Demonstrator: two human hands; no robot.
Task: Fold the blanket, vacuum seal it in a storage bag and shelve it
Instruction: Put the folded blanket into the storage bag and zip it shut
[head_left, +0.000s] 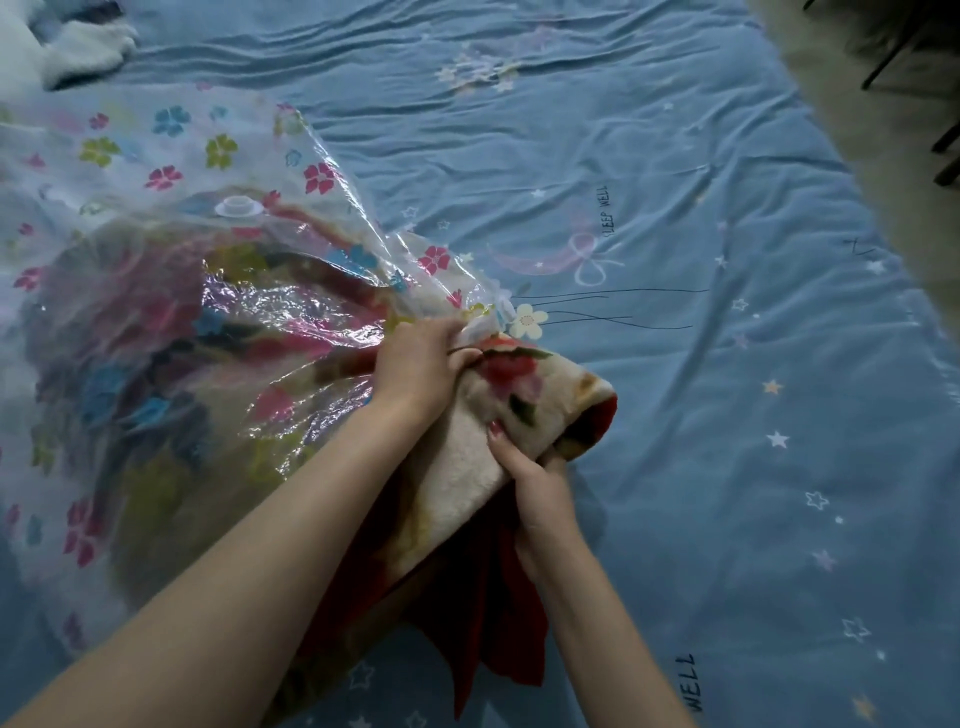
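A folded cream blanket (524, 395) with red flowers and a red underside lies on the bed, most of it inside a clear storage bag (171, 291) printed with coloured flowers. The bag's white valve (238, 207) faces up. My left hand (421, 358) grips the bag's open edge over the blanket's top. My right hand (535, 483) holds the blanket's protruding end from below, thumb on the cream fleece. The end of the blanket sticks out of the bag mouth to the right.
A blue bedsheet (727, 364) with stars and "SLEEP WELL" print covers the bed. A white fluffy item (78, 47) lies at the top left. Beyond the bed's right edge is floor (893, 145) with dark furniture legs.
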